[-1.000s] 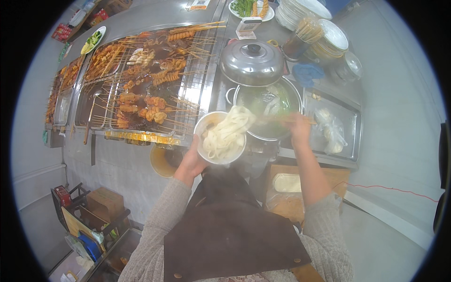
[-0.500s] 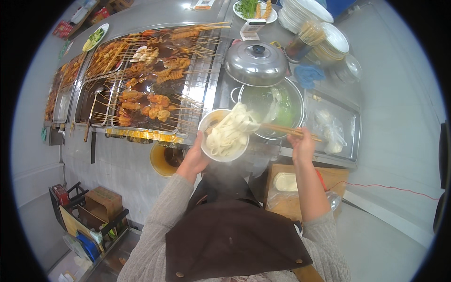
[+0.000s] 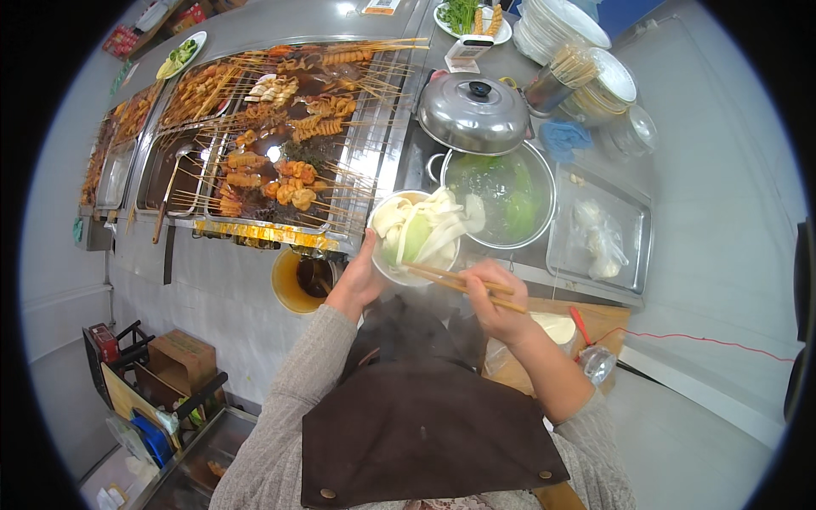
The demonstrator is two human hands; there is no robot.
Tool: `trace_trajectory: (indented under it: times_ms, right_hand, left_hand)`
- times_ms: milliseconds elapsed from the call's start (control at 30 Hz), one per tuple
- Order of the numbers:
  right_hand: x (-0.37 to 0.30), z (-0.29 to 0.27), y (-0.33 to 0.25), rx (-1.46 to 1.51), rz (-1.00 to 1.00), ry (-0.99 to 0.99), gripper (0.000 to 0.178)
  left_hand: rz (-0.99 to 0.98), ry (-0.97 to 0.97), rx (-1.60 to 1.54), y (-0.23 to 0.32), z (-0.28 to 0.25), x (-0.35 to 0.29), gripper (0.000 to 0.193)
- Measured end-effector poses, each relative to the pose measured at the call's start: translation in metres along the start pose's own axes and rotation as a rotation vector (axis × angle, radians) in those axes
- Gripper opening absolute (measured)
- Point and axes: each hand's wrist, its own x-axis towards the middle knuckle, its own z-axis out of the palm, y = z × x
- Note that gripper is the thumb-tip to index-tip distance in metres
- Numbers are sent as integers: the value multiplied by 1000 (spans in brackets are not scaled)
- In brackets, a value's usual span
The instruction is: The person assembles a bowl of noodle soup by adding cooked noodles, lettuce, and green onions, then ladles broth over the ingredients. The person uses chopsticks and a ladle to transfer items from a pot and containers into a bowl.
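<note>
Gripping chopsticks (image 3: 438, 273), the right hand (image 3: 501, 303) is pointing them leftward at the bowl (image 3: 392, 269), which the left hand (image 3: 359, 280) is cradling from its left, noodles (image 3: 443, 223) overhanging its right rim.

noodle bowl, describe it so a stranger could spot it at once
Find the round metal pot, right of centre. Just left and below it, the left hand holds a white bowl. Unlike the stacked white dishes at upper right, it is filled with pale noodles and a pale-green piece.
</note>
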Motion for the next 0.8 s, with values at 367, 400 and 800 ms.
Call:
trace_trajectory:
  times_ms: [367, 400, 800]
  right_hand:
    - [4, -126, 81, 234, 368, 300, 29]
    - [10, -126, 88, 234, 380, 266, 30]
    - [42, -84, 193, 602, 543, 522, 28]
  left_hand:
    - [-7, -32, -59, -3, -9, 4, 78]
    - [-11, -14, -42, -3, -8, 4, 75]
    - [3, 7, -81, 2, 11, 2, 68]
